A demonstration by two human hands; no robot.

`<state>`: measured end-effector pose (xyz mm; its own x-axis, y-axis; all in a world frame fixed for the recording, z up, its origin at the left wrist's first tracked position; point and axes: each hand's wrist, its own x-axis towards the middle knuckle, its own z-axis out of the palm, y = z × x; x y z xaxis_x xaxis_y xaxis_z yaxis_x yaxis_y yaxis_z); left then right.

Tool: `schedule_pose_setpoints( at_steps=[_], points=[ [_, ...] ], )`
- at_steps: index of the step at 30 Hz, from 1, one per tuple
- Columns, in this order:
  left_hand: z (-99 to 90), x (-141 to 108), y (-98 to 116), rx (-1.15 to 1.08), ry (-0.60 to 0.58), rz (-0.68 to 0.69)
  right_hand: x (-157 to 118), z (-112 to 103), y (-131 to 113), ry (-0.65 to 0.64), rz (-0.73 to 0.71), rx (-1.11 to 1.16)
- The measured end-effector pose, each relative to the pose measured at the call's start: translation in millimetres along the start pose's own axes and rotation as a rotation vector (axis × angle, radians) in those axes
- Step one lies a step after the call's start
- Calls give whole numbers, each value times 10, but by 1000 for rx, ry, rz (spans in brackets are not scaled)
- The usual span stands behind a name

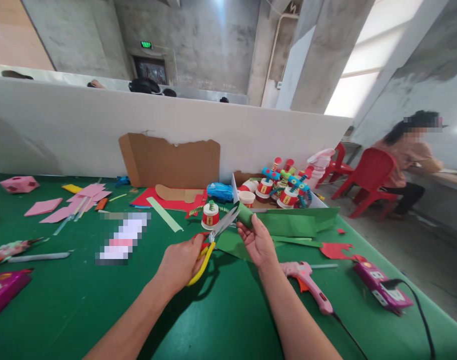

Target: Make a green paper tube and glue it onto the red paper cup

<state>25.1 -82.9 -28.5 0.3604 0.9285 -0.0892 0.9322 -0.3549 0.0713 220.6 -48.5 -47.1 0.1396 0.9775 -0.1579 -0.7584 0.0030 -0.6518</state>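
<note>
My left hand (181, 260) is closed on yellow-and-red-handled scissors (201, 270). The blades are apart and reach up to the edge of a rolled green paper tube (245, 215). Fingers and thumb of my right hand (257, 240) hold that tube from its right side. Just behind the scissors, a white and red paper cup figure (210, 216) with folded green paper arms stands upright. Green paper sheets (296, 222) lie behind and to the right of my right hand.
A box (318, 201) of finished cup figures stands at the back, near brown cardboard (172, 160). A pink glue gun (311, 287) and purple power box (380, 286) lie right. Pink papers (44, 206) lie left. A person (410, 150) sits far right beside red chairs (373, 172).
</note>
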Motion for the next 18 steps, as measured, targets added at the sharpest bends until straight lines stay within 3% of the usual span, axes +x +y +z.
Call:
schedule_pose_setpoints(
  at_steps=[8,18],
  points=[
    [-49,-12,24,-2,-13,-6,6,-17,35,-48,-23,9],
    [26,-5,-17,24,27,17,18,-24,32,-13,-20,-12]
  ],
)
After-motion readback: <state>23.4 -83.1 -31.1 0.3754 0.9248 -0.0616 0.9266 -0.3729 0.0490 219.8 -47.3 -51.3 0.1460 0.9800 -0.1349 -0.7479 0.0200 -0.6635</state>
